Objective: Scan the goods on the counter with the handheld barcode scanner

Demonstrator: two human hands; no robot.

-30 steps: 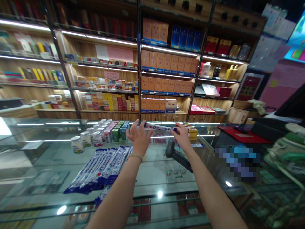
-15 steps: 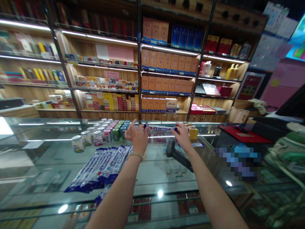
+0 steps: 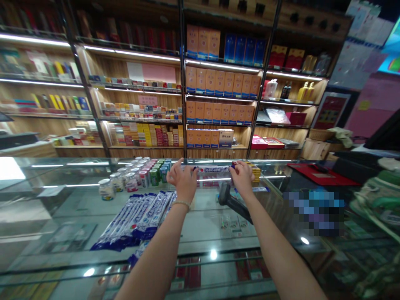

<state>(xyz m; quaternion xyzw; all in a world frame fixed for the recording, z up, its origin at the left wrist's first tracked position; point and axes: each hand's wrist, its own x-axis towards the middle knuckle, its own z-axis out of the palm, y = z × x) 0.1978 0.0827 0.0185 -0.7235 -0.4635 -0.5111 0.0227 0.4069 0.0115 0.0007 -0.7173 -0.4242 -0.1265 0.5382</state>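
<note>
A long, narrow blue-and-white packet (image 3: 214,169) is stretched level between my two hands above the far part of the glass counter. My left hand (image 3: 184,181) pinches its left end between thumb and finger, the other fingers raised. At its right end, my right hand (image 3: 242,177) is closed on the packet's tip. Left of my left forearm lies a fanned row of similar blue-and-white packets (image 3: 134,221), partly hidden by the arm. A black handheld scanner (image 3: 233,200) rests on the glass just beside my right forearm.
Rows of small jars and tubs (image 3: 125,179) stand at the counter's back left. Yellow boxes (image 3: 256,171) sit behind my right hand. A red mat (image 3: 320,174) and a green-and-white bag (image 3: 375,196) are at the right. Stocked shelves (image 3: 218,112) line the wall behind.
Both hands still hold the packet at its ends. The view has shifted slightly, and the right fingers have curled closer round the packet's right end.
</note>
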